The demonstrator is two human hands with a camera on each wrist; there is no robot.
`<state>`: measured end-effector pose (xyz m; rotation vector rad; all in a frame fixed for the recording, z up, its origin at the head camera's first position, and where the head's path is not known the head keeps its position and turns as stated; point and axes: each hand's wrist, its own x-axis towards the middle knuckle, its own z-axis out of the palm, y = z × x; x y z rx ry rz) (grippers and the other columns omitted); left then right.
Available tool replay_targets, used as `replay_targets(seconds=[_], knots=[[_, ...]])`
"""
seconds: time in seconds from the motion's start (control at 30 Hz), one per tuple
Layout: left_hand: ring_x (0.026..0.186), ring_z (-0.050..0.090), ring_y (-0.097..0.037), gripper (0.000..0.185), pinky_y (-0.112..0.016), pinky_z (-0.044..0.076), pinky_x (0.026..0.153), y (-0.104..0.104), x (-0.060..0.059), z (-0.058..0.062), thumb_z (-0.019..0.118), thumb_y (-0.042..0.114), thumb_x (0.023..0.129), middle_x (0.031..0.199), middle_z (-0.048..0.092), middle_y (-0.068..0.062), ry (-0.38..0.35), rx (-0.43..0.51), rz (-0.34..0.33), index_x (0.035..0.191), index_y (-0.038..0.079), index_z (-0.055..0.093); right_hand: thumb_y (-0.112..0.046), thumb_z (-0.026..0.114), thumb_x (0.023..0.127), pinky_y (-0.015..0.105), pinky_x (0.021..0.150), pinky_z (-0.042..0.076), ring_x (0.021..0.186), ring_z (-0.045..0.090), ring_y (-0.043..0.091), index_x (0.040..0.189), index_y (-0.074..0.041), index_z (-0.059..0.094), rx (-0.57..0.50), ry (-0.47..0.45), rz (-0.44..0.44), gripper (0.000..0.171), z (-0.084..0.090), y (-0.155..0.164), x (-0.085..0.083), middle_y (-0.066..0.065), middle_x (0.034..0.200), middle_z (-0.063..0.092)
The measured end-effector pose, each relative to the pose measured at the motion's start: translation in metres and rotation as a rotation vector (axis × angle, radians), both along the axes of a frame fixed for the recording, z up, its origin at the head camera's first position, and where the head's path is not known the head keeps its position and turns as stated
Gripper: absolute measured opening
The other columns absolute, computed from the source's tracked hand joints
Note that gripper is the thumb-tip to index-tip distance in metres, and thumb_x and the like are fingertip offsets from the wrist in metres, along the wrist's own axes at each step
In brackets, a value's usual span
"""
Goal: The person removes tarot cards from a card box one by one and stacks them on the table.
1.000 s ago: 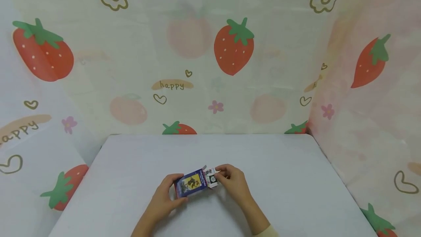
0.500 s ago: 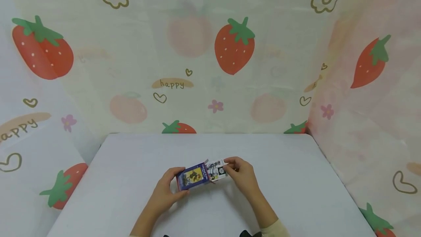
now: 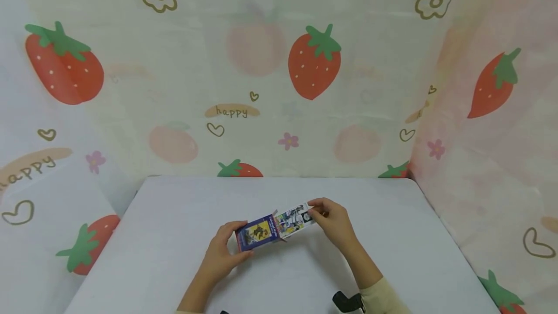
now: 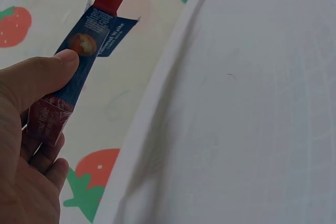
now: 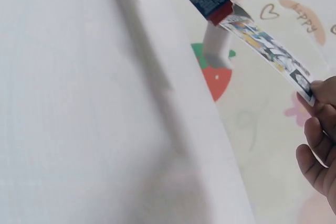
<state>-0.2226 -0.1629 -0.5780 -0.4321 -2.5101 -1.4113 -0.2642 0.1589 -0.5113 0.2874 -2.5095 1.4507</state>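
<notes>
My left hand point(image 3: 220, 251) grips a small blue card box point(image 3: 255, 234) by its lower end, with the thumb along its near side. A yellow picture fills the box's front. At its right end the box stands open, and in the left wrist view a red flap point(image 4: 109, 2) and a blue flap point(image 4: 118, 35) stick out. A printed card point(image 3: 293, 220) with a colourful picture slides partway out of that end; its other part is hidden inside. Between thumb and fingers my right hand point(image 3: 334, 222) pinches the card's outer end. Both hands hold these above the table.
A white-covered table point(image 3: 196, 197) lies below the hands. Behind and at the sides hang cloth walls point(image 3: 375, 81) printed with strawberries. A black wrist device point(image 3: 348, 301) shows near the right sleeve point(image 3: 383, 297).
My right hand has moved right and up, drawing the printed card further out of the box. The left hand and box have risen slightly.
</notes>
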Motion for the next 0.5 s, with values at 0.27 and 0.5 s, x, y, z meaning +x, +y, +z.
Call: replay_targets(seconds=[0.27,0.5], knots=[[0.134,0.054,-0.028,0.079,-0.055,0.043,0.118,0.003,0.002,-0.003,0.096,0.015,0.069,0.14,0.06,-0.003,-0.035,0.063,0.042,0.139,0.016,0.06,-0.012,0.074,0.094,0.021,0.067,0.054,0.079,0.062,0.013,0.11,-0.011,0.075,0.057,0.018,0.032,0.016,0.009,0.018,-0.017,0.0,0.089,0.074],[0.131,0.057,-0.025,0.079,-0.034,0.045,0.118,0.001,0.004,-0.007,0.096,0.016,0.069,0.138,0.062,-0.001,0.027,0.06,0.052,0.139,0.014,0.06,-0.015,0.071,0.097,0.023,0.061,0.052,0.078,0.06,0.017,0.111,-0.012,0.075,0.089,-0.018,0.044,0.015,0.013,0.029,-0.035,0.001,0.091,0.072]])
